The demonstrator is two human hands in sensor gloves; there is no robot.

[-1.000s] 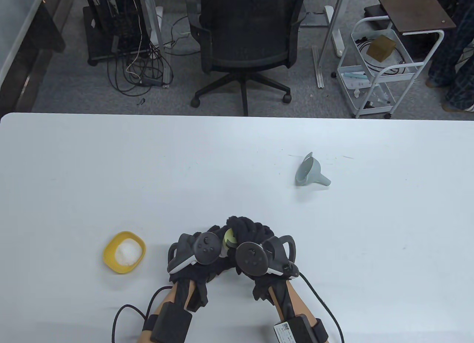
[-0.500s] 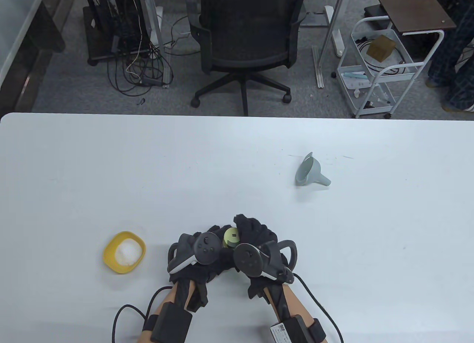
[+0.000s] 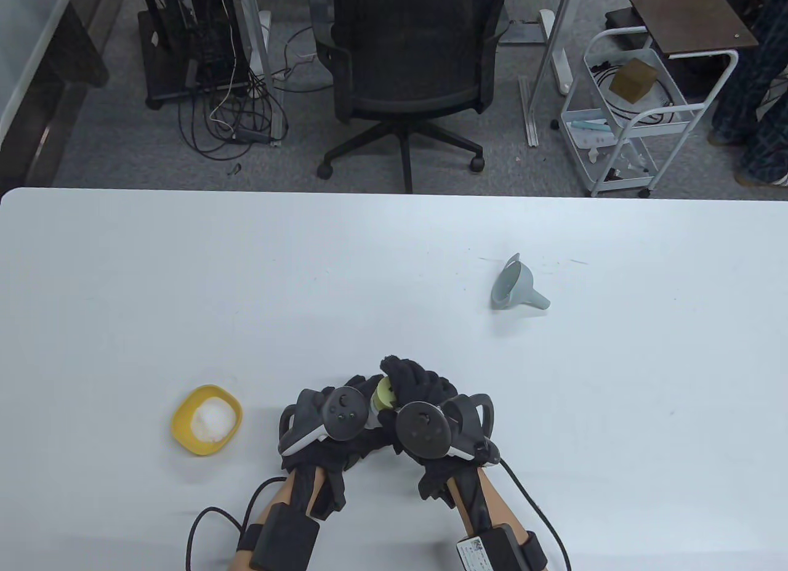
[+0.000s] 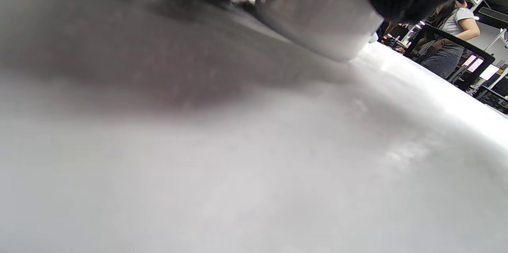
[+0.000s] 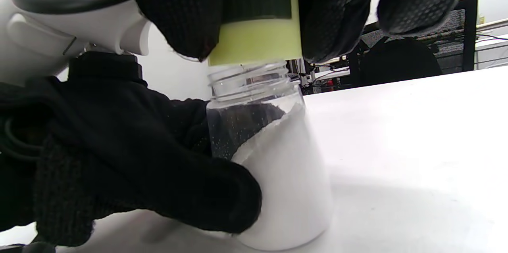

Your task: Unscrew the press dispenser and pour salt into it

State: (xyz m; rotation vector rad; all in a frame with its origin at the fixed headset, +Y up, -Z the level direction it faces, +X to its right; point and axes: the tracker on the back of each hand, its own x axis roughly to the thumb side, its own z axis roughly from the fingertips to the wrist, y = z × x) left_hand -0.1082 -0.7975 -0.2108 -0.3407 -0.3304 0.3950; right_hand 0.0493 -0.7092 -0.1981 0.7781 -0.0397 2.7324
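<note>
Gripping from both sides: left hand wrapped round jar to steady it on surface; right hand pinching yellow cap. Seen from right wrist: cap lifted, threads exposed, ready for salt bowl leftward.

1. A big white table holds everything.
2. A yellow bowl with white salt sits near the front left.
3. A gray funnel lies on its side, far right.
4. A clear jar with salt stands in front.
</note>
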